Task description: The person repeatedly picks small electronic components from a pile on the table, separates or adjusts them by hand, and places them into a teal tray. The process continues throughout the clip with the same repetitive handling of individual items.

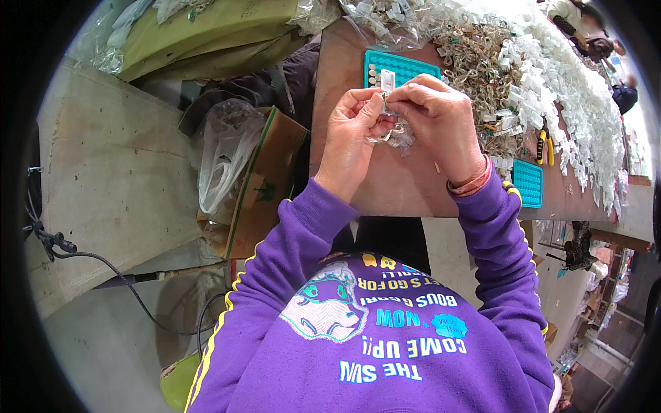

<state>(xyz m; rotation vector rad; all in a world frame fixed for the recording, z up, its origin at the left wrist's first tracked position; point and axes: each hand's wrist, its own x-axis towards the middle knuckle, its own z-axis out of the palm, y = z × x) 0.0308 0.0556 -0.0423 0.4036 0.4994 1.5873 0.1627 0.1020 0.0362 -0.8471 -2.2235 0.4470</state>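
Note:
Over the near edge of the brown table, my left hand [354, 134] and my right hand [441, 120] meet, fingers pinched on one small item. It has a white rectangular tag [388, 81] standing up above the fingertips. A pale, clear loop [387, 136] hangs below, beside my left fingers; what joins loop and tag is hidden by the fingers. Just behind the hands lies a teal tray [413, 65] with rows of round pockets. Several small round pale discs [372, 73] sit at its left side.
A heap of clear and brownish loops with white tags [482, 69] covers the table's far right. Yellow-handled pliers [542, 146] and a second teal tray [527, 184] lie at the right. To the left stands a cardboard box [265, 175] with a clear plastic bag [227, 151].

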